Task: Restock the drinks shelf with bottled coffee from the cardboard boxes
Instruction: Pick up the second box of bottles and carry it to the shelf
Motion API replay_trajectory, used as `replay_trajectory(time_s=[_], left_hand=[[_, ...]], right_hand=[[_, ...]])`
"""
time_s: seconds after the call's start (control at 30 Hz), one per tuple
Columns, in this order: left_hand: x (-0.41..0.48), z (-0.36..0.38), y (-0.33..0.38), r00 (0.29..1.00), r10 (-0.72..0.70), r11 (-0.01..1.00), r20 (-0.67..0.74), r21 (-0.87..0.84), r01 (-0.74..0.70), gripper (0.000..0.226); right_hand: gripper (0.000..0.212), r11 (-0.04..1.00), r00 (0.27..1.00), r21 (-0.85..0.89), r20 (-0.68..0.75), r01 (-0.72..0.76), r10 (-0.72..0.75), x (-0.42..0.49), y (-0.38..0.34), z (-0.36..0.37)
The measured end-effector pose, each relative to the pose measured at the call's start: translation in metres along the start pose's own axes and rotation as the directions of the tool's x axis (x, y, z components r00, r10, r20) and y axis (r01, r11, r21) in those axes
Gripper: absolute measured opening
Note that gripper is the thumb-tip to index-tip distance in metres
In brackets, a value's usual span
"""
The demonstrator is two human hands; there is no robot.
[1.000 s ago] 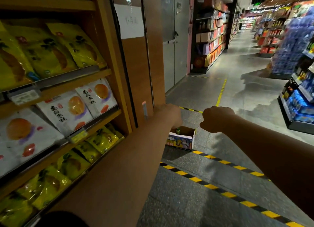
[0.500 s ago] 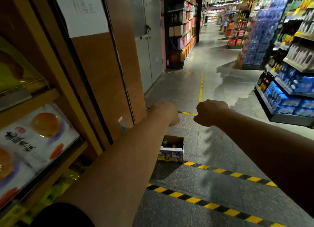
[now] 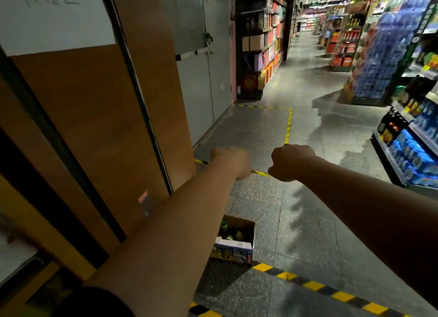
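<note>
Observed left arm (image 3: 177,222) and right arm (image 3: 367,210) stretched forward at similar height, forearms bare. Found left hand (image 3: 231,161) curled into a fist, back uppermost, nothing held. Found right hand (image 3: 292,162) likewise fisted, empty, near the left, not touching. Noted dark sleeve (image 3: 94,302) on left upper arm.

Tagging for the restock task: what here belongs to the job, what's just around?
Job: cardboard box, bottles inside it, left hand, right hand (both fists, empty).
Around: paper sign, grey door, striped floor tape, wooden panel.
</note>
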State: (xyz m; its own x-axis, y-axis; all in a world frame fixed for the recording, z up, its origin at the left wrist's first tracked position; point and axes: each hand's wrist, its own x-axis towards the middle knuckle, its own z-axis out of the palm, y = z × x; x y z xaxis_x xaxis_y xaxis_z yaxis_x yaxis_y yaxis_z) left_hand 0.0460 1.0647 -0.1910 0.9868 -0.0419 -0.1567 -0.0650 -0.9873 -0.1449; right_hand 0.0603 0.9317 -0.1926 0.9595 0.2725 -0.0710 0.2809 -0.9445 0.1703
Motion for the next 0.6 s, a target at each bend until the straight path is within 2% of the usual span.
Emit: replay_trajectory(time_s=[0.1, 0.27, 0.4, 0.6], left_hand=[[0.056, -0.002, 0.01, 0.998, -0.042, 0.998, 0.041, -0.04, 0.044, 0.037], [0.128, -0.009, 0.008, 0.992, -0.103, 0.989, 0.07, -0.097, 0.11, 0.035], [0.18, -0.015, -0.014, 0.988, -0.145, 0.986, 0.053, -0.074, 0.148, 0.028], [0.268, -0.017, -0.059, 0.979, -0.183, 0.981, 0.085, -0.055, 0.188, 0.03]], right_hand=[[0.016, 0.999, 0.999, -0.032, 0.02, 0.041, -0.04, 0.053, 0.028, 0.002], [0.023, 0.993, 0.994, -0.053, 0.016, 0.108, -0.107, 0.14, 0.055, 0.001], [0.032, 0.987, 0.988, -0.051, -0.001, 0.153, -0.153, 0.208, 0.052, 0.005], [0.031, 0.98, 0.98, -0.034, 0.057, 0.194, -0.192, 0.308, 0.035, 0.009]])
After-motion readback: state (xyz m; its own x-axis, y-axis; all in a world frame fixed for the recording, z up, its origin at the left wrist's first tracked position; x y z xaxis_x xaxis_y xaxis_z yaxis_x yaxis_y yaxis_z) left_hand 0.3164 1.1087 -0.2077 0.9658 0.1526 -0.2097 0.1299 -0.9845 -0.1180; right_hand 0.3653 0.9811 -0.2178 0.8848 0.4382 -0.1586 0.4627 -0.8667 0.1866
